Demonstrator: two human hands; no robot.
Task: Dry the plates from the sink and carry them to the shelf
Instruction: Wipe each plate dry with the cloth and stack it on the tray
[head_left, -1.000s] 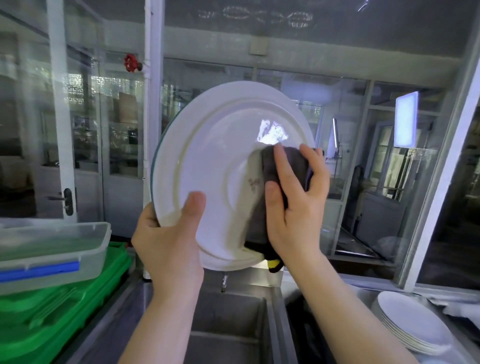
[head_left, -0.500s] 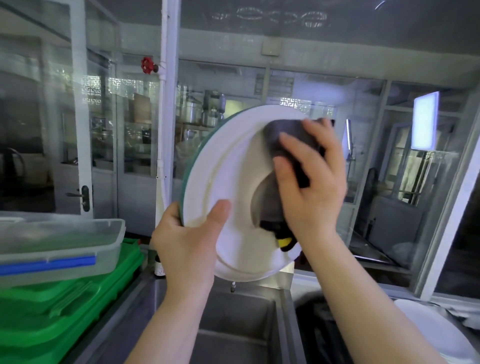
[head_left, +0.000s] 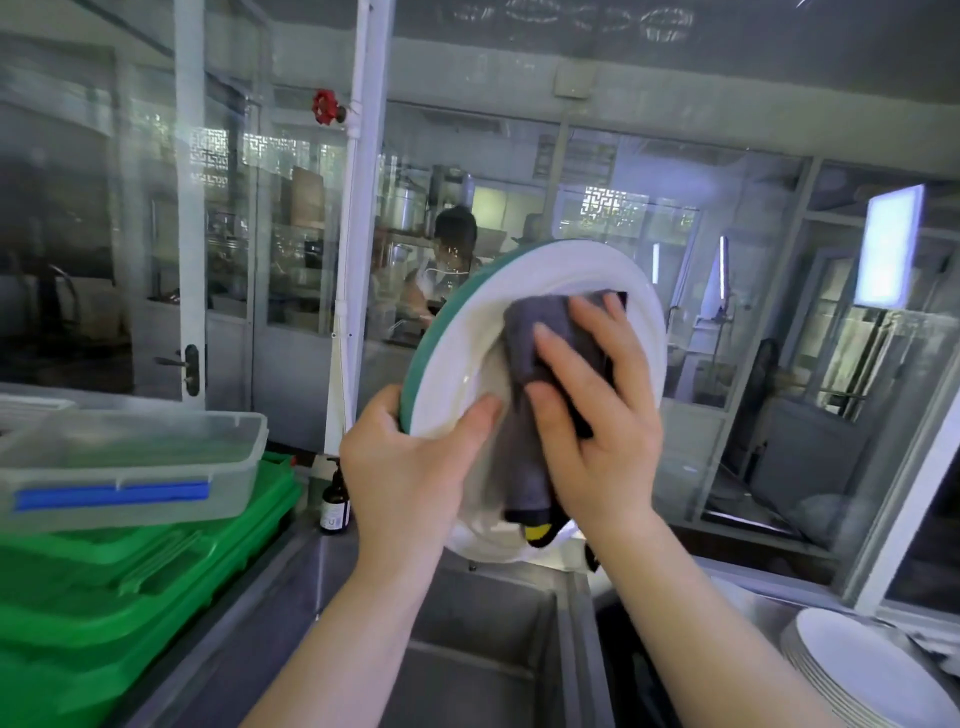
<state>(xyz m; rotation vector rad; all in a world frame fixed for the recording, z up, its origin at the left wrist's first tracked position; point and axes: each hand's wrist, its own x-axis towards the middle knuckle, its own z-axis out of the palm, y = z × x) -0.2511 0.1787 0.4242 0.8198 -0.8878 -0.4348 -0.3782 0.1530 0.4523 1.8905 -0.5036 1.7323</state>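
We hold the plate (head_left: 457, 364) tilted above the sink (head_left: 483, 649); our left hand (head_left: 410, 467) grips its rim, our right hand (head_left: 597, 415) presses the cloth (head_left: 545, 332) flat against it. Drying is midway; carrying remains. A stack (head_left: 872, 670), near right, is cut off; no shelf is visible.

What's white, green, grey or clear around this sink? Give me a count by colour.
White: 2, the plate being wiped and the stack of plates lower right (counted as one).
Green: 1, the pile of green trays (counted as one).
Grey: 1, the cloth.
Clear: 1, the plastic box with a blue clip.
Total: 5
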